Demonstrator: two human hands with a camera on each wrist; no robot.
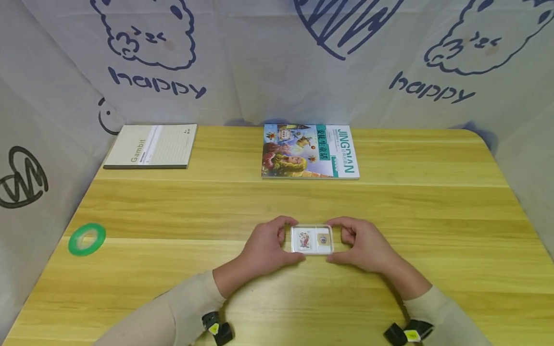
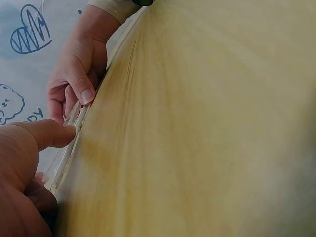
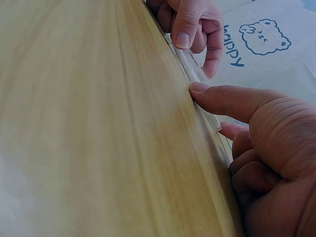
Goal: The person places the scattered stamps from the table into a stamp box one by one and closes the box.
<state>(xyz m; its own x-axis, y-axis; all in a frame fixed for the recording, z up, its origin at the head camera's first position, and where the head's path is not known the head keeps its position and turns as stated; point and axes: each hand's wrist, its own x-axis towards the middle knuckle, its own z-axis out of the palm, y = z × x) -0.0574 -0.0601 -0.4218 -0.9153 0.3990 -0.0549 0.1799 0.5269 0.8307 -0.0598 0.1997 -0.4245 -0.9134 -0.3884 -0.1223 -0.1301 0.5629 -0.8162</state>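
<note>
A small, clear, flat plastic case (image 1: 310,247) lies low over the table in front of the body. Inside it, on a white backing, sit a stamp-like picture (image 1: 305,240) at left and a smaller tan one (image 1: 323,239) at right. My left hand (image 1: 267,245) grips the case's left end, thumb along the near edge and index finger at the far edge. Mirroring it, my right hand (image 1: 368,245) grips the right end the same way. Both wrist views show the clear case (image 3: 201,81) edge-on, close against the wood, between the thumbs and fingers.
A green tape roll (image 1: 77,244) lies at the table's left. Toward the back are a beige notebook (image 1: 169,146) at left and a colourful book (image 1: 287,151) near the middle. A white cloth (image 1: 259,72) with drawings hangs behind the wooden table (image 1: 433,216).
</note>
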